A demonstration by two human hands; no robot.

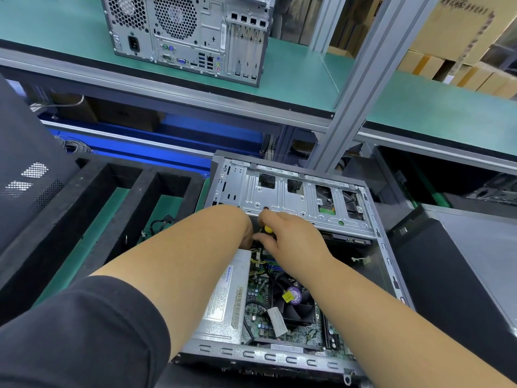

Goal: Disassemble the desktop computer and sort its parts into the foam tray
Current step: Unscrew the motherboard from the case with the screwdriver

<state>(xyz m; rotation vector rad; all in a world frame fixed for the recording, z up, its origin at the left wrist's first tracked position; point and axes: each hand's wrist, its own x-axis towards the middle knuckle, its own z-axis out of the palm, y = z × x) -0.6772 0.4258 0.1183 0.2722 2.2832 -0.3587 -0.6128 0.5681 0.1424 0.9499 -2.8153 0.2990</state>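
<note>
**Both Hands Deep in an Opened Desktop Case**

An open desktop computer (302,275) is being worked on as it lies on its side on the green bench, just right of the black foam tray (92,219). A yellow-handled tool (268,229) is being gripped by the right hand (291,236), its fingers curled round the handle just below the metal drive cage (302,197). The left hand (246,233) is being reached in beside it, next to the right hand's fingers; its fingers are being hidden by the wrist and the cage edge, so whether anything is being held cannot be told. Below the hands, the silver power supply (226,301) is lying along the case's left wall, with the motherboard (260,323) and a black cooling fan (293,301) beside it. A loose black cable (161,224) is lying in one of the foam tray's compartments. A dark side panel (28,177) is being propped at the far left. A second desktop tower (190,35) is standing upright on the upper shelf, its rear ports facing the camera. Cardboard boxes (461,37) are being stacked at upper right.
</note>
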